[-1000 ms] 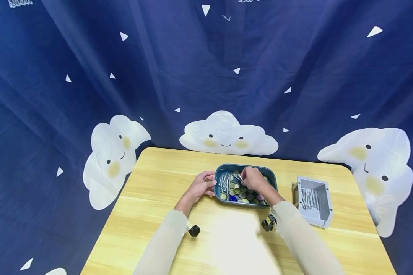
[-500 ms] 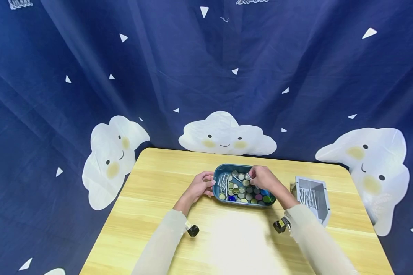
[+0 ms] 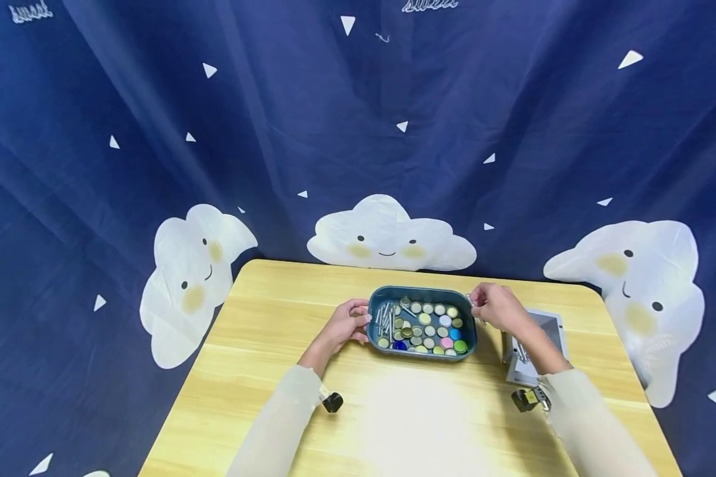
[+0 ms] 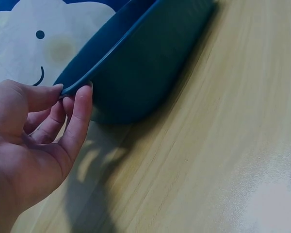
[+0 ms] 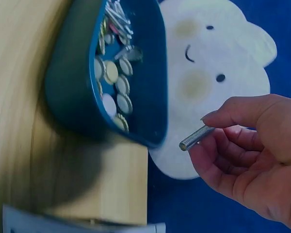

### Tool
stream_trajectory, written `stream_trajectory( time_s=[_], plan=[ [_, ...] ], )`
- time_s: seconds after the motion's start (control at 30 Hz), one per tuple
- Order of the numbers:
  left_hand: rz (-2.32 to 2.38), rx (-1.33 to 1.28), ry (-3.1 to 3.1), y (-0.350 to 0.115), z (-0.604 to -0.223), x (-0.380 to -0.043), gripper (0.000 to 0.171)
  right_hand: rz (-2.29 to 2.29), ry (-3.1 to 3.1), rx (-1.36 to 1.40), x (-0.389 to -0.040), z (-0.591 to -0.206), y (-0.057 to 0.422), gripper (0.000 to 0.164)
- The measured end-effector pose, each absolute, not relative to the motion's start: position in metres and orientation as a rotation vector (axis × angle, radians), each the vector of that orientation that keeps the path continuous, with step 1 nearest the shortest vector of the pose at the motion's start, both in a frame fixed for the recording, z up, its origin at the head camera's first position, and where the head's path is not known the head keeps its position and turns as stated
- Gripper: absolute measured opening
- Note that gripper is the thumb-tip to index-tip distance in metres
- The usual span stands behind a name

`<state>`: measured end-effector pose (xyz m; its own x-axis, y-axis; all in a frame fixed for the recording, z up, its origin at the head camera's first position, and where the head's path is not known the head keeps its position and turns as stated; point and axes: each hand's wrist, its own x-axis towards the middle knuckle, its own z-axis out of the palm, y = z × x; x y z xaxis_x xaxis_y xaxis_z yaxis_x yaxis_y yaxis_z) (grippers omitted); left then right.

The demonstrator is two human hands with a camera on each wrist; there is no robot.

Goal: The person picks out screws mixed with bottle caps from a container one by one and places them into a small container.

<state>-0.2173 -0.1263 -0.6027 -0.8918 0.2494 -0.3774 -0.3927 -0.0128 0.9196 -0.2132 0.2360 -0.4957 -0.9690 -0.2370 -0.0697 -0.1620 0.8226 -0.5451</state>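
Observation:
At the left end of a dark teal plastic tub (image 3: 420,356), my left hand (image 3: 339,331) pinches the rim between thumb and fingers, plain in the left wrist view. My right hand (image 3: 502,311) is raised just past the tub's right end, holding a metal bolt (image 5: 196,138) between thumb and fingers. Its threaded end points out; the rest is hidden in the hand. Inside the tub, several bolts (image 3: 385,320) lie together at the left. Bottle caps (image 3: 429,331) in gold, silver, blue, pink and green spread over the rest of its floor.
A grey open bin (image 3: 522,379) stands to the right of the tub, with bolts (image 3: 522,354) in it, partly covered by the right forearm. The wooden table (image 3: 274,318) ends at the back against a dark blue cloud-print curtain (image 3: 274,132).
My right hand has lifted out of the tub with the bolt and moved right past the tub's end, uncovering more bottle caps. The left hand keeps its hold on the rim.

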Motion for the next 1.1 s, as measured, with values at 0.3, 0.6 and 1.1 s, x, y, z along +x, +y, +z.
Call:
stream_trajectory(
  time_s=[0.3,0.6,1.1],
  plan=[
    [1.947,-0.146,1.850,-0.127,-0.605,-0.217,0.051,-0.873,2.892,-0.235,-0.201,-0.495,0.275,0.014],
    [1.961,-0.144,1.828,-0.125,-0.605,-0.219,0.050,-0.794,2.886,0.011,-0.187,-0.506,0.307,0.020],
    [1.953,-0.162,1.843,-0.125,-0.600,-0.219,0.050,-0.635,2.836,0.191,-0.186,-0.557,0.328,0.006]
  ],
)
